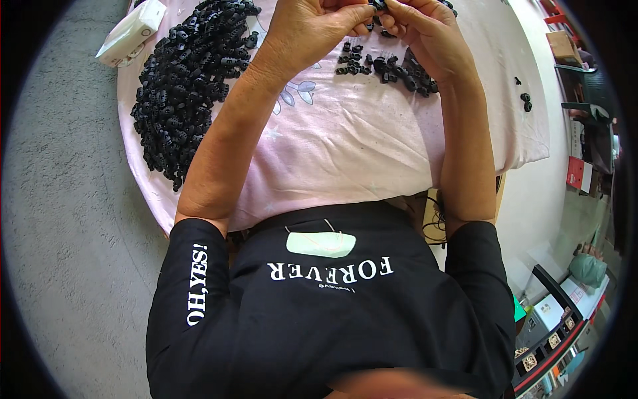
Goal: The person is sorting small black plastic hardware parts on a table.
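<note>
The black part (377, 4) is sitting at the top edge of the view, above the pink cloth (345, 146), between the fingertips of the 2 hands. The left hand (309, 26) is pinching it narrowly with the thumb against it; the right hand (433, 36) is keeping a similarly narrow pinch from the other side, while the view's edge is cutting off some fingers. Below the hands, small pieces (352, 60) are lying scattered, and to their right a bunch (409, 74) of black pieces is showing beside the right hand. A large heap (183, 93) of black pieces is covering the cloth's left side, with a white box (133, 32) resting beside it. Far right, 2 round pieces (526, 98) are lying together.
</note>
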Demonstrator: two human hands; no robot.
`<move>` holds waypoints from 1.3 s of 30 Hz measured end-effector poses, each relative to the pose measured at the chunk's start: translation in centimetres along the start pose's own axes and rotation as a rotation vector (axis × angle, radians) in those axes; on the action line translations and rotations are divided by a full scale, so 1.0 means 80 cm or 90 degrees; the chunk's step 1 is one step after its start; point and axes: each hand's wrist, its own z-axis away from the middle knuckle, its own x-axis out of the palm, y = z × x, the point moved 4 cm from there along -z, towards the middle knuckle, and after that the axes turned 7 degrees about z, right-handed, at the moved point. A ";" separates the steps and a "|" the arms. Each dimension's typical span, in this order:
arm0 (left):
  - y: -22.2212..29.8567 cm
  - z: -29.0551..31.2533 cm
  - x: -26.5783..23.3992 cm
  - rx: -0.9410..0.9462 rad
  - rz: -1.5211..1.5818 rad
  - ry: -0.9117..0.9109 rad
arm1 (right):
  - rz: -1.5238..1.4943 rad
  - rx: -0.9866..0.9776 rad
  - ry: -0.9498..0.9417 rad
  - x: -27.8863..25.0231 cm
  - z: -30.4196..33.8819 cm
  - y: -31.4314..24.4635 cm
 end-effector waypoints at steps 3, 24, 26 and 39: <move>0.000 0.000 -0.001 -0.004 -0.001 -0.002 | 0.019 -0.009 -0.005 -0.001 0.001 0.000; 0.002 0.003 0.006 0.006 0.022 0.007 | 0.151 -0.096 -0.006 0.009 0.004 -0.010; 0.005 0.005 0.011 -0.001 0.011 0.012 | 0.161 -0.109 -0.010 0.007 -0.001 -0.003; -0.004 0.002 0.008 0.004 0.015 0.048 | 0.083 -0.091 -0.001 0.012 -0.003 0.005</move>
